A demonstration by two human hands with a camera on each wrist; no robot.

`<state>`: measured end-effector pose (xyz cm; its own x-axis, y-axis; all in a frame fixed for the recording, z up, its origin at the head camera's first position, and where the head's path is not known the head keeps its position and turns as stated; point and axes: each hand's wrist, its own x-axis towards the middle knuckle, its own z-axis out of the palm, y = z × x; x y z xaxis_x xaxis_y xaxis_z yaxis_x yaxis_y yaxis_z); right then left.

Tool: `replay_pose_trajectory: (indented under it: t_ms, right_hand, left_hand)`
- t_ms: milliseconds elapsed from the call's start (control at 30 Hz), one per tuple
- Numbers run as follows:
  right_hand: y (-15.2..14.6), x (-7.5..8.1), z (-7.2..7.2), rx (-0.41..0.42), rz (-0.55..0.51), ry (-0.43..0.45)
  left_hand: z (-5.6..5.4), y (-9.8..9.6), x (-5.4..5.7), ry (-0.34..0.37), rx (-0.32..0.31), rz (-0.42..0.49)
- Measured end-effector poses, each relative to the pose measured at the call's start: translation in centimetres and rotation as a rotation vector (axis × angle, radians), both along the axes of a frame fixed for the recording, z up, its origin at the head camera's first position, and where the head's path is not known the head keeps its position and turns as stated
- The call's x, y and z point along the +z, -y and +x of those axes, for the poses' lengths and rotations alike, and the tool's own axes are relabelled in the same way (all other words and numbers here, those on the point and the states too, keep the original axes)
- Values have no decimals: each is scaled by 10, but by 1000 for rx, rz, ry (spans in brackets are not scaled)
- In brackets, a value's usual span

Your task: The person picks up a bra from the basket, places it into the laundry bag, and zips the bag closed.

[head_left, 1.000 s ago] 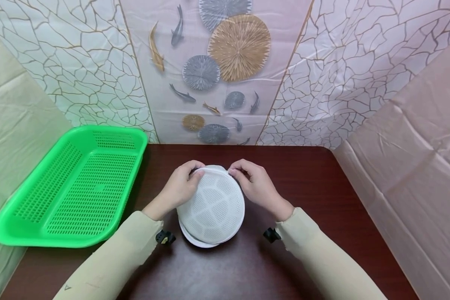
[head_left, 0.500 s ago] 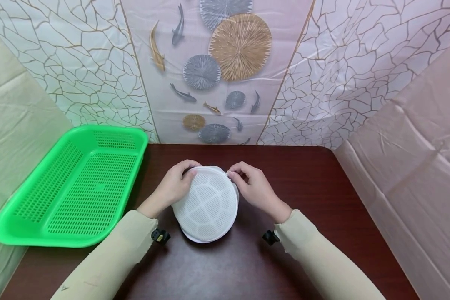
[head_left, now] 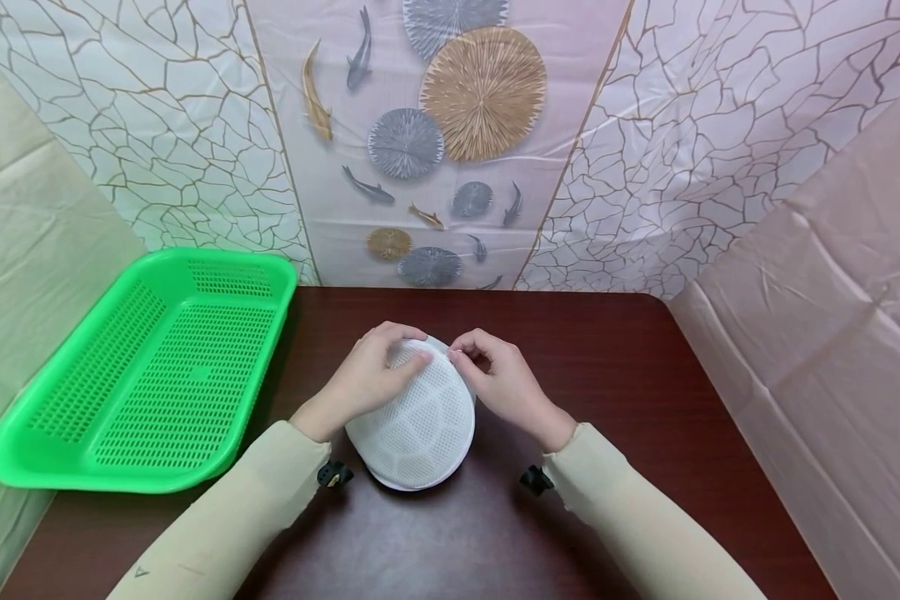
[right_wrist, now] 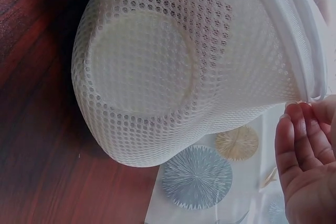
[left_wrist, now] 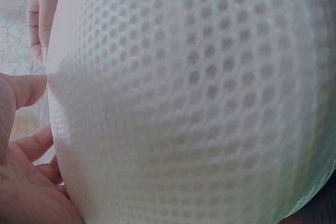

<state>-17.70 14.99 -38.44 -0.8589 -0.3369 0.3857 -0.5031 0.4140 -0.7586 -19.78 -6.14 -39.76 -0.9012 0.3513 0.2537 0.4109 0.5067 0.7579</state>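
A white mesh laundry bag [head_left: 420,437], round and padded-looking with a white fabric rim, is held tilted between both hands above the table. My left hand [head_left: 371,375] grips its upper left edge, thumb across the mesh top and fingers behind the rim. At the upper right of that rim, my right hand [head_left: 504,382] pinches the edge between thumb and fingertips; the small bit in the pinch is hidden. From the right wrist, the bag's mesh side [right_wrist: 220,77] and round end show, and the fingers [right_wrist: 302,129] meet at the rim's corner. Mesh fills most of the left wrist view.
A large green plastic basket [head_left: 195,371] with slotted walls stands at the left of the dark red-brown table [head_left: 592,375]. Patterned sheeting [head_left: 450,167] rises behind the table, and beige cloth [head_left: 817,275] closes off the right side.
The bag has shifted a little left from where it was a second ago. My left hand swung left, then back right, its thumb now further over the mesh top. The right hand moved slightly left.
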Motion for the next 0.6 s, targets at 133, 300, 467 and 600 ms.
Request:
replay_pose_trajectory:
  t_ms: [133,300,467,600]
  right_hand:
    - [4,14,8,7,2,0]
    - [3,2,1,9,-2,2]
    - [-2,-15,-9,4,-6,-22]
    - [-4,-20,-12,13,-8,-52]
  left_hand:
    - [1,-3,-2,-14,24,-2]
    - [2,-7,-4,-46,39,3]
    - [2,-8,-6,-35,45,-26]
    - [2,-7,-7,-23,40,-30]
